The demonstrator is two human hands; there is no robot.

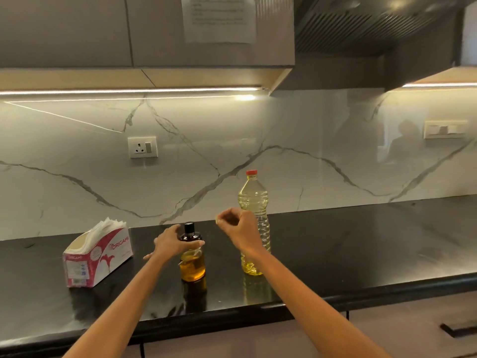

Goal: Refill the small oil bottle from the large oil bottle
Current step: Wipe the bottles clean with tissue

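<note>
my left hand gripped the small oil bottle around its shoulder, fingers curled about the dark glass; the bottle stood upright on the black bench, its black cap on and amber oil in its lower half. my right hand hovered above the bench with fingers curled, clenched on nothing i could make out. just behind it, to the right, the large oil bottle stood upright, red cap on. a tissue box sat on the left.
</note>
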